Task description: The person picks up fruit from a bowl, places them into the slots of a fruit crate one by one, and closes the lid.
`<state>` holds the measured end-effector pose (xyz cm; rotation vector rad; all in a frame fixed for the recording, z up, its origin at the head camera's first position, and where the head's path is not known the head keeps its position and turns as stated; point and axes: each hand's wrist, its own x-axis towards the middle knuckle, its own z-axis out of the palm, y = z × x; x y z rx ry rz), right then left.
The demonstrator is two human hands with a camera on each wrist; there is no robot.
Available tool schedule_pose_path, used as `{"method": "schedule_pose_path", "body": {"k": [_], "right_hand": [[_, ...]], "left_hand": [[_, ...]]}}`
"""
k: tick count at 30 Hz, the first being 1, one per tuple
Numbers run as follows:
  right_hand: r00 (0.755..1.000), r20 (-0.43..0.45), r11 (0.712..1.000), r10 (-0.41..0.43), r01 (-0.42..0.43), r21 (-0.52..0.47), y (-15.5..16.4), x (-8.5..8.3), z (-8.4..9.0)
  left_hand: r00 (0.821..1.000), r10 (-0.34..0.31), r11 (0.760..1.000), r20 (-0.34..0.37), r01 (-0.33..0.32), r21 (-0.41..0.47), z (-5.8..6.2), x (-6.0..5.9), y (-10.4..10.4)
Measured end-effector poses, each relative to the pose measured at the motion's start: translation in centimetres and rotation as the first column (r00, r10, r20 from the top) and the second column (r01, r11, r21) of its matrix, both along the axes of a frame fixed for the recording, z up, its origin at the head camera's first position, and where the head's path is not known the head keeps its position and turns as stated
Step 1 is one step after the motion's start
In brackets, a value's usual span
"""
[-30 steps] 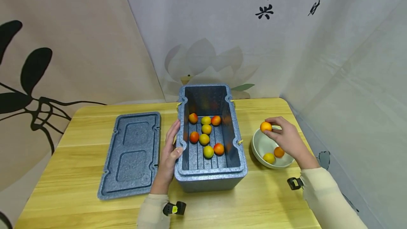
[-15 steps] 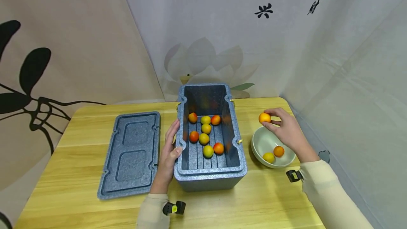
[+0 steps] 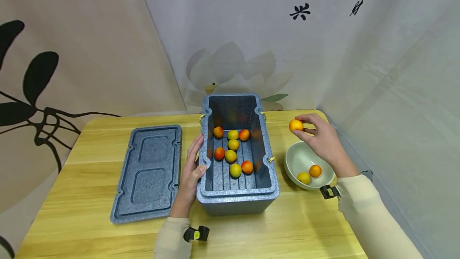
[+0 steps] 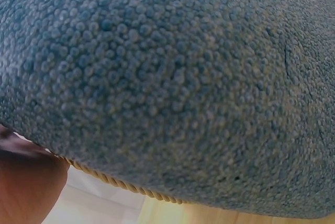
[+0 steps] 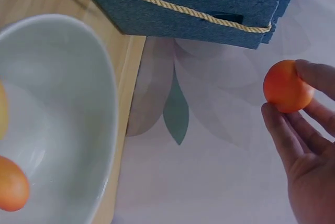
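My right hand (image 3: 318,139) pinches an orange fruit (image 3: 296,125) in its fingertips, lifted above the far rim of a pale green bowl (image 3: 295,159). The right wrist view shows the same fruit (image 5: 287,89) between my fingers (image 5: 285,130), with the bowl (image 5: 78,119) below. Two fruits (image 3: 310,174) lie in the bowl. My left hand (image 3: 191,173) grips the left rim of an open blue-grey foam box (image 3: 238,203), thumb hooked over the edge. Several red and yellow fruits (image 3: 231,151) lie on the box floor. The left wrist view is filled by the foam wall (image 4: 172,77).
The foam lid (image 3: 149,173) lies flat on the wooden table (image 3: 90,235), left of the box. Printed fabric walls close in behind and on the right. Rope handles (image 3: 271,159) hang on the box sides.
My right hand has lifted the orange fruit up and away from the bowl, toward the far side and slightly left. The left hand has stayed on the box rim.
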<state>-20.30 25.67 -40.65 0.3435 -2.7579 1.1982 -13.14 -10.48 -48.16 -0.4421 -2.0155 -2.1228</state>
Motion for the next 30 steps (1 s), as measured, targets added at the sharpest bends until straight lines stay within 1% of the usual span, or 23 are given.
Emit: {"method": "schedule_pose_path", "body": {"k": [4, 12, 20, 25, 30], "right_hand": [[1.0, -0.006, 1.0, 0.018, -0.018, -0.021, -0.7, -0.6, 0.5], [0.996, -0.064, 0.998, 0.056, -0.059, -0.037, -1.7, -1.4, 1.5], [0.991, -0.074, 0.992, 0.108, -0.112, -0.052, -2.9, -1.9, 2.4], [0.989, -0.074, 0.989, 0.131, -0.135, -0.053, -3.9, -2.1, 3.1], [0.985, -0.092, 0.987, 0.145, -0.15, -0.05, -4.9, -2.3, 3.8]], "left_hand": [[1.0, 0.002, 1.0, 0.001, -0.002, -0.001, 0.0, 0.0, -0.1], [1.0, 0.006, 1.0, 0.009, -0.006, -0.02, -0.1, -0.2, 0.0], [1.0, 0.009, 1.0, 0.019, -0.008, -0.017, -0.1, -0.1, 0.0], [1.0, 0.007, 1.0, 0.007, -0.007, -0.017, -0.1, -0.1, 0.0], [1.0, 0.001, 1.0, -0.027, -0.001, -0.017, -0.1, -0.2, 0.1]]}}
